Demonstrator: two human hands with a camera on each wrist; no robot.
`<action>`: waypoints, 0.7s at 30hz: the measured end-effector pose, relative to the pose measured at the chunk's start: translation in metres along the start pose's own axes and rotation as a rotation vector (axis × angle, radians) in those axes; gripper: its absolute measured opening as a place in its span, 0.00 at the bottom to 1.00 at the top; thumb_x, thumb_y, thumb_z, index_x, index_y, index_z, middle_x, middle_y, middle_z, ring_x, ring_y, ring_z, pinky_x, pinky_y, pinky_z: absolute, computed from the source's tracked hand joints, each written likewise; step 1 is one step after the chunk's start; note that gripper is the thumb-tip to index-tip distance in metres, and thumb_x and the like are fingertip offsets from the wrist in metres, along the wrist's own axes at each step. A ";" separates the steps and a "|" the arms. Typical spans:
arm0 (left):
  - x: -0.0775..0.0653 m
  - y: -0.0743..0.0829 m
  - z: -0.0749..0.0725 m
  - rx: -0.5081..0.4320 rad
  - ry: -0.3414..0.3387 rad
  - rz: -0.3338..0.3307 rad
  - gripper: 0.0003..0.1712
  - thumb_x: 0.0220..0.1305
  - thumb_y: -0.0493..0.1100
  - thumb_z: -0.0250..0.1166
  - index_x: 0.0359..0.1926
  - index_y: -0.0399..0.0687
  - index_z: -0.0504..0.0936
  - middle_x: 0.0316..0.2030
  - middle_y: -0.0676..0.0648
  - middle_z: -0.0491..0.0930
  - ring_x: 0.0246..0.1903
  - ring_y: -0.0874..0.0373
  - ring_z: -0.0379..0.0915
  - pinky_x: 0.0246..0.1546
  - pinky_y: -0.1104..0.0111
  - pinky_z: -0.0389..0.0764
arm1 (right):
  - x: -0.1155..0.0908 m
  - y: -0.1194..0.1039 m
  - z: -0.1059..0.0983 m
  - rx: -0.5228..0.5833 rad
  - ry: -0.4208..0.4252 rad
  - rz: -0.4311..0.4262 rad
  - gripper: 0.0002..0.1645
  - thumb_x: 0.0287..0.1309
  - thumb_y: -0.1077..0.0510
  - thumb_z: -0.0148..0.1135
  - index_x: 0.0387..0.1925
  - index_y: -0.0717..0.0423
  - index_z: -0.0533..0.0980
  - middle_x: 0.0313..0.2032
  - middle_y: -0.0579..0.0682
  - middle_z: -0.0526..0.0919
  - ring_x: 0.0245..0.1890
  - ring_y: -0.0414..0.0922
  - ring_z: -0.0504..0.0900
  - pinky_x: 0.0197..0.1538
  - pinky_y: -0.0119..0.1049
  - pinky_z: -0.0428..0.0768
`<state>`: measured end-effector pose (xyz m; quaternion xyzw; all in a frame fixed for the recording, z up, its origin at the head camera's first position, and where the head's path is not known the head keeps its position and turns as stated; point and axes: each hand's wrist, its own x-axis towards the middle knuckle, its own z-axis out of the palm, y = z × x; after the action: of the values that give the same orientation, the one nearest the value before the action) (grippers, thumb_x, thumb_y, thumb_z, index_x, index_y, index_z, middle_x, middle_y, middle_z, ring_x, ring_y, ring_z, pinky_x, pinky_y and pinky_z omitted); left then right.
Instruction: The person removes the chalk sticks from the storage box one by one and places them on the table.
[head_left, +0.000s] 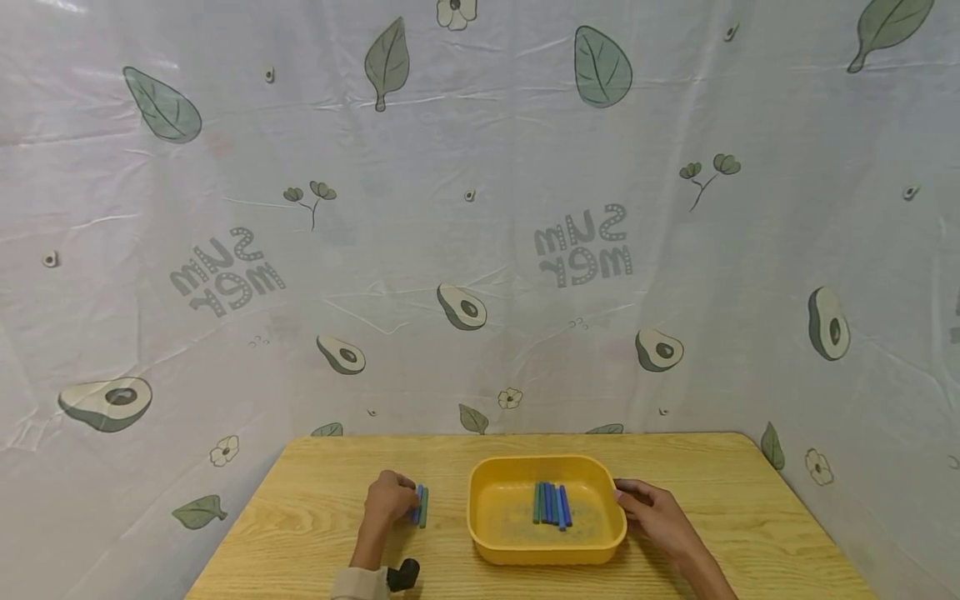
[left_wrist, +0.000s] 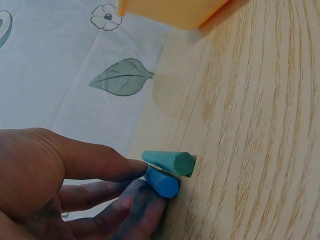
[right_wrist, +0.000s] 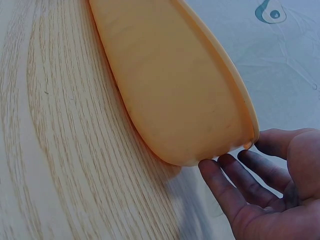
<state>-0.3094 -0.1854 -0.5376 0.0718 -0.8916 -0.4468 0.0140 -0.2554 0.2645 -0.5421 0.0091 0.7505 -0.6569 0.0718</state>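
My left hand (head_left: 388, 500) is at the left of the table, pinching a blue chalk stick (left_wrist: 162, 184) between thumb and fingers. Right beside that stick lies a green chalk stick (left_wrist: 169, 161) on the wood. Dark stains mark the left fingertips. To the right stands a yellow plastic tray (head_left: 546, 553); several blue and green chalk sticks (head_left: 551, 503) lie side by side in it, over dusty smudges. My right hand (right_wrist: 260, 185) holds the tray at its right end, thumb at the rim and fingertips against the outer wall.
The wooden table (head_left: 300, 517) reaches back to a pale curtain (head_left: 480, 150) printed with leaves and avocados. A small black object (head_left: 405, 574) sits by the left sleeve (head_left: 360, 583).
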 end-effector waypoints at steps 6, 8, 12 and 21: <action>-0.001 0.001 -0.001 -0.005 -0.007 -0.001 0.19 0.55 0.31 0.70 0.49 0.26 0.87 0.42 0.32 0.88 0.29 0.52 0.84 0.32 0.58 0.90 | 0.000 0.000 0.001 -0.004 0.022 0.008 0.36 0.82 0.51 0.57 0.76 0.73 0.65 0.68 0.71 0.78 0.60 0.57 0.88 0.56 0.47 0.90; -0.001 0.000 -0.001 0.008 -0.008 0.005 0.19 0.56 0.31 0.70 0.49 0.26 0.87 0.43 0.32 0.88 0.31 0.51 0.85 0.34 0.56 0.90 | 0.000 -0.001 0.002 -0.008 0.030 0.014 0.35 0.82 0.52 0.57 0.76 0.73 0.66 0.67 0.71 0.78 0.59 0.56 0.88 0.55 0.47 0.90; 0.000 0.000 -0.001 0.036 -0.010 0.017 0.19 0.57 0.33 0.70 0.50 0.27 0.88 0.45 0.31 0.88 0.34 0.49 0.85 0.37 0.53 0.89 | -0.002 -0.002 0.003 -0.013 0.017 0.006 0.36 0.82 0.51 0.56 0.76 0.73 0.65 0.68 0.71 0.78 0.59 0.57 0.88 0.55 0.47 0.90; 0.000 0.017 -0.004 -0.027 -0.012 0.044 0.23 0.62 0.38 0.69 0.56 0.28 0.86 0.40 0.36 0.88 0.30 0.49 0.84 0.29 0.59 0.86 | 0.000 -0.002 0.003 -0.002 0.039 0.010 0.35 0.82 0.52 0.57 0.76 0.74 0.66 0.66 0.71 0.80 0.58 0.57 0.88 0.55 0.47 0.90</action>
<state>-0.3111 -0.1787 -0.5216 0.0495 -0.8870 -0.4588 0.0194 -0.2555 0.2613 -0.5408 0.0258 0.7523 -0.6555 0.0606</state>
